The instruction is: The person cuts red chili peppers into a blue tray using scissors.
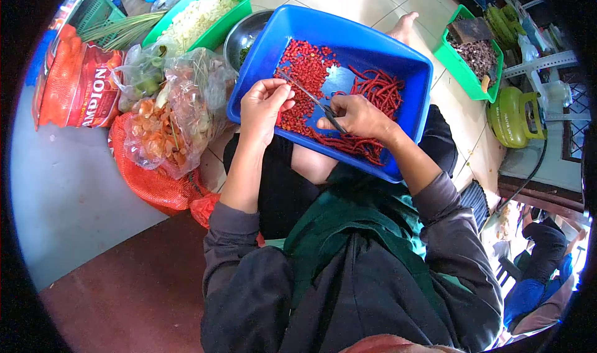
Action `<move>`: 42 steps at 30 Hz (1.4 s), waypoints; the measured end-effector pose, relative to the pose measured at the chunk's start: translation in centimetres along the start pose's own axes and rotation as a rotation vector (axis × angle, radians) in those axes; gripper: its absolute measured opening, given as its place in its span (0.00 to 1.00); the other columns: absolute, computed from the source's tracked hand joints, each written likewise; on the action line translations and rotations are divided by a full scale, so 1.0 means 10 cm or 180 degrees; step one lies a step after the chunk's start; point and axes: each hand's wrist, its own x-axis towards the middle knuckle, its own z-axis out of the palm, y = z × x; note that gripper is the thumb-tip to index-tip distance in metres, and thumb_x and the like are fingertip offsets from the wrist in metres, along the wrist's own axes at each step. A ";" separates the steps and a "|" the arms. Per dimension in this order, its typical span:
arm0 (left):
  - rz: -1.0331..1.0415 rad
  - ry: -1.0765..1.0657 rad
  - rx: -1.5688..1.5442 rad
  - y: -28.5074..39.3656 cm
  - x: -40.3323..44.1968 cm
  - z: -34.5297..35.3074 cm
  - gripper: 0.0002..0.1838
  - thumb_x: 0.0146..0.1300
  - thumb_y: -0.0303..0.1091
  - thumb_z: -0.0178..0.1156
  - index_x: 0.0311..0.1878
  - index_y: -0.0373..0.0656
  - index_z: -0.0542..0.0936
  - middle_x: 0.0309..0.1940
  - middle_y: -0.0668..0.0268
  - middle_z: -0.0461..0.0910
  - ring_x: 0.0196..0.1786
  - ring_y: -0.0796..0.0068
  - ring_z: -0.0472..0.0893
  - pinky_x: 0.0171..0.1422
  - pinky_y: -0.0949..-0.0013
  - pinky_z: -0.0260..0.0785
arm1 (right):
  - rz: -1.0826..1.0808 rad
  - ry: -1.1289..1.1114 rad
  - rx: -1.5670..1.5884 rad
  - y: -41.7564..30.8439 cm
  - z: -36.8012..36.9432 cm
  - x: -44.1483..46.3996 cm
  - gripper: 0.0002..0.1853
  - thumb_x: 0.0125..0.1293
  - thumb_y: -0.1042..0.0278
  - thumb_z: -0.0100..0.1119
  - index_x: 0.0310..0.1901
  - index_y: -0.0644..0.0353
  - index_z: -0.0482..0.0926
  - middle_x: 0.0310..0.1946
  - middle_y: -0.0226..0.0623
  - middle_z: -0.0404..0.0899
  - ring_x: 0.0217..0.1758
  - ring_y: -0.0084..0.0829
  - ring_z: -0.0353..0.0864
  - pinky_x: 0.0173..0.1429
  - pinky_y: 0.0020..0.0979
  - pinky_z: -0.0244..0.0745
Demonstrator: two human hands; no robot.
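A blue tub rests over my lap, with cut red chili pieces in its left part and whole red chilies on the right and along the near side. My right hand is closed on the handles of a pair of scissors, whose blades point up and left over the cut pieces. Near the blade tips, above the tub's left edge, my left hand pinches a red chili, partly hidden by the fingers.
At the left are a green basin of pale chopped pieces, a metal bowl, a plastic bag of peelings and red net sacks. A green basin and green gas cylinder stand right. Another person is at lower right.
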 end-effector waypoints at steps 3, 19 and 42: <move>0.0024 0.0115 -0.0077 0.03 0.00 0.02 0.07 0.63 0.26 0.61 0.42 0.37 0.76 0.38 0.64 0.80 0.39 0.75 0.81 0.43 0.74 0.77 | 0.0076 -0.0074 0.0028 -0.01 0.01 -0.02 0.34 0.51 0.32 0.64 0.28 0.65 0.77 0.22 0.44 0.76 0.28 0.36 0.75 0.34 0.38 0.69; -0.0025 0.0017 -0.0153 0.02 -0.02 0.02 0.06 0.63 0.26 0.60 0.43 0.37 0.77 0.38 0.64 0.80 0.39 0.75 0.81 0.44 0.73 0.78 | 0.0075 0.0035 0.0138 0.00 0.01 -0.02 0.34 0.49 0.32 0.65 0.25 0.65 0.77 0.20 0.44 0.75 0.26 0.36 0.75 0.33 0.39 0.69; -0.0174 0.0098 0.0051 0.01 0.01 0.01 0.06 0.64 0.26 0.59 0.43 0.36 0.77 0.38 0.64 0.79 0.38 0.77 0.81 0.41 0.74 0.78 | 0.0063 -0.0065 -0.0044 0.00 0.00 0.00 0.35 0.51 0.31 0.63 0.28 0.66 0.76 0.22 0.48 0.76 0.28 0.42 0.77 0.35 0.43 0.68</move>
